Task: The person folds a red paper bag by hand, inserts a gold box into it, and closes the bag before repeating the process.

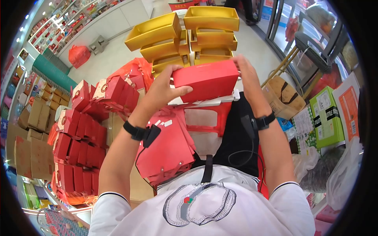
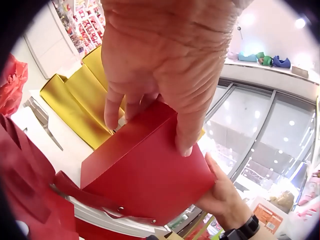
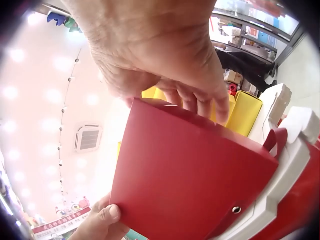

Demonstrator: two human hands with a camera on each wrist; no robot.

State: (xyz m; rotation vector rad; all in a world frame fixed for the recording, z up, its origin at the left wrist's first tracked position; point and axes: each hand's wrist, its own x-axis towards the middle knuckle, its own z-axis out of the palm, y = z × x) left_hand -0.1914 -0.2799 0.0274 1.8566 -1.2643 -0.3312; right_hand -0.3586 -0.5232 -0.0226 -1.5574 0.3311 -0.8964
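Observation:
A red box point(image 1: 206, 82) with a strap and metal studs is held up between both hands above a white-topped red stool. My left hand point(image 1: 163, 86) grips its left end, thumb on the near face and fingers over the far side, as the left wrist view shows of the box point(image 2: 150, 160). At the other end is my right hand point(image 1: 249, 76), its fingers bent over the far edge of the box point(image 3: 190, 170) in the right wrist view. Flat red pieces point(image 1: 165, 145) with studs lie by my lap.
Yellow trays point(image 1: 210, 17) stand stacked beyond the box. Rows of red boxes point(image 1: 71, 145) are piled at the left, near brown cartons point(image 1: 37, 114). A paper bag point(image 1: 283, 96), a green box point(image 1: 327, 116) and a folding chair stand at the right. A person's legs show at the top.

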